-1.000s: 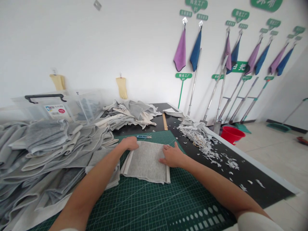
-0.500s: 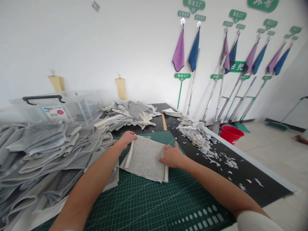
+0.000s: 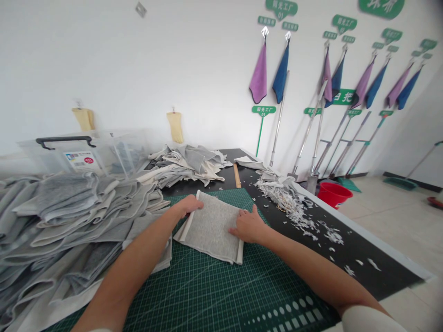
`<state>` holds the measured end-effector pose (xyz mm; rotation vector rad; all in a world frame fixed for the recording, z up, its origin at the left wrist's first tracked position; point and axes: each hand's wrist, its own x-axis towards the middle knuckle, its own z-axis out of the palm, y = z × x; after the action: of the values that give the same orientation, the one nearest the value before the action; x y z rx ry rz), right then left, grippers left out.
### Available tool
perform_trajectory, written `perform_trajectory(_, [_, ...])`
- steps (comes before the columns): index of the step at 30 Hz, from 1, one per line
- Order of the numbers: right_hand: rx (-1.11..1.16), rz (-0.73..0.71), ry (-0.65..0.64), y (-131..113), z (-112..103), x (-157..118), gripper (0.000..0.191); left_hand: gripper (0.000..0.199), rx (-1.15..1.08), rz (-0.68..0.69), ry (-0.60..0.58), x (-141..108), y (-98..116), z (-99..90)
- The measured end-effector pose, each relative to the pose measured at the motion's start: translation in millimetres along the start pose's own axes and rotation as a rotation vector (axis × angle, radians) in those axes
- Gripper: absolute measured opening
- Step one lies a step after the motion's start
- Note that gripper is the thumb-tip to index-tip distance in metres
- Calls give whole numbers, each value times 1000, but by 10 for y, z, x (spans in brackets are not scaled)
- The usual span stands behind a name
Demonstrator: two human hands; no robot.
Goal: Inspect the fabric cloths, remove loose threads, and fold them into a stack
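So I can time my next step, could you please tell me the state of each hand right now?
Left hand: closed, holding the top edge of the grey fabric piece.
Right hand: open, resting on that piece's right edge.

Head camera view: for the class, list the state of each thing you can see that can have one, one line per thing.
left hand, on the fabric's far corner
right hand, pressing the fabric's right edge
grey fabric piece, flat on the cutting mat
fabric stack, piled loosely left of the mat
white fabric scraps, heaped and scattered on the black table
red bucket, upright on the floor
cloths, hanging on the wall
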<state>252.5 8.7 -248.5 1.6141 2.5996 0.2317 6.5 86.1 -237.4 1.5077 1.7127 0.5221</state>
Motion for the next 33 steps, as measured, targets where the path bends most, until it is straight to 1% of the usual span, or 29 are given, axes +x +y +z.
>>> perform_trajectory(4, [-8,1,6,-6,-14,-8,68,29,-33,25,-67,-16,-6,-136])
perform_trajectory(9, [-13,-2,-4,-13,-34,-15,67,25,-43,57,-174,-124,16,-281])
perform_trajectory(12, [-9,-2,2,-5,-16,-9,68,24,-43,71,-202,-173,29,-324])
perform_trajectory(17, [-39,-13,37,-20,-6,-15,66,23,-85,76,-155,-115,15,-281])
perform_trajectory(20, [-47,-24,75,-91,-60,-63,66,22,-111,72,-148,-58,-4,-219])
perform_trajectory(22, [-15,-77,100,-165,-108,-113,69,21,-122,68,-161,-44,-13,-190])
perform_trajectory(25, [85,-253,63,-277,-159,-191,75,20,-129,65,-193,-63,-17,-184])
perform_trajectory(27, [140,-327,19,-328,-167,-234,79,20,-129,70,-212,-95,-6,-203])
perform_trajectory(31, [180,-331,-34,-385,-153,-299,84,20,-126,114,-232,-184,79,-222])
perform_trajectory(33, [183,-341,-20,-421,-156,-336,84,20,-118,159,-237,-236,155,-183])
